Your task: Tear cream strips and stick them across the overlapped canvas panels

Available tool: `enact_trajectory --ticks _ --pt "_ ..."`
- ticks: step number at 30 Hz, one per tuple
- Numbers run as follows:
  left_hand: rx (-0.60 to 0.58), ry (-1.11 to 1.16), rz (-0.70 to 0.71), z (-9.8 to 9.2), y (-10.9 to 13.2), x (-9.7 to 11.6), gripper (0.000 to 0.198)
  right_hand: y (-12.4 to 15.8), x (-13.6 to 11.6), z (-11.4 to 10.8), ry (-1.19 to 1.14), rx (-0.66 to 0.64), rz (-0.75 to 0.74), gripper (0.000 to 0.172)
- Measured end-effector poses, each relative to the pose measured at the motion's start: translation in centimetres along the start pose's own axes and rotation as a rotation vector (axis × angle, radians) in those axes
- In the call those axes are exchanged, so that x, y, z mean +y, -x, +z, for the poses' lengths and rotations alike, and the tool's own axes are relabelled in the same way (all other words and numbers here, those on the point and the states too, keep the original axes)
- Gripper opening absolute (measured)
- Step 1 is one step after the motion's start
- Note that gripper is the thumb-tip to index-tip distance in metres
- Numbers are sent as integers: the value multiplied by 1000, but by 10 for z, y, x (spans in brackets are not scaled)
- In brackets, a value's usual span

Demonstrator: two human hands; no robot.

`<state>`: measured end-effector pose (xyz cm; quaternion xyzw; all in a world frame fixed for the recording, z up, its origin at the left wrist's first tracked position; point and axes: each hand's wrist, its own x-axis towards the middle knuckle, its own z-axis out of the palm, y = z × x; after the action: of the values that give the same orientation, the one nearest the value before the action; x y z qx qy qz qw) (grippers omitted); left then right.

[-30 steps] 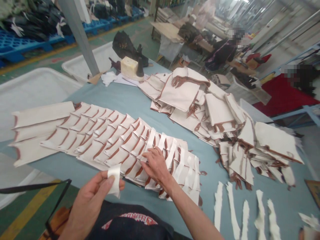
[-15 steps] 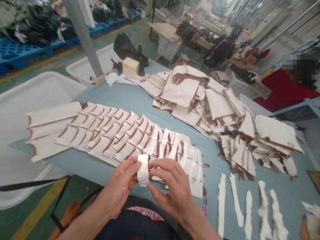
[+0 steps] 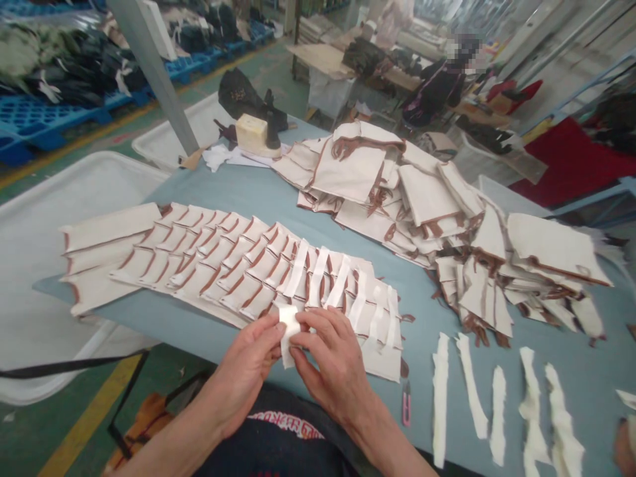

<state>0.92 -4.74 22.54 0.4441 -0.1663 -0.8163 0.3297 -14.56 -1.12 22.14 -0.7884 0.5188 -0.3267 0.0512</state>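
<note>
In front of my body, both hands hold a short white strip [image 3: 287,339], which looks folded or bent over. The thumb and fingers of my left hand [image 3: 251,354] pinch its left edge. From the right, my right hand [image 3: 330,354] pinches the same strip between thumb and fingertips. Just beyond the hands lie overlapping rows of cream fabric pieces [image 3: 218,265] with brown edging. Several white strips [image 3: 317,277] lie across the right end of these rows. More loose white strips [image 3: 440,404] with ragged edges lie on the table to the right.
The blue-grey table [image 3: 189,185] also bears a large heap of cream pieces [image 3: 348,165], a pale yellow block [image 3: 252,132] and a small pink-handled tool [image 3: 406,405]. White bins [image 3: 74,192] stand left. A metal post [image 3: 154,79] rises behind. Another person [image 3: 432,93] is farther back.
The right fingers have closed in on the white strip, which has tilted and now looks bent. The view has shifted slightly, showing more of the pink-handled tool.
</note>
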Motion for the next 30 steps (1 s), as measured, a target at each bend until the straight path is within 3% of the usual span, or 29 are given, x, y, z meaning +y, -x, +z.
enact_trajectory --ticks 8,13,23,30 --pt "103 28 52 30 10 -26 45 24 19 -17 -289 6 66 9" --pt "122 47 77 42 12 -37 33 35 35 -30 -270 -59 -31 25" --pt "78 -13 69 67 6 -54 34 50 52 -45 -296 -17 0 16" --pt "124 27 40 71 4 -68 42 57 59 -42 -393 12 76 9"
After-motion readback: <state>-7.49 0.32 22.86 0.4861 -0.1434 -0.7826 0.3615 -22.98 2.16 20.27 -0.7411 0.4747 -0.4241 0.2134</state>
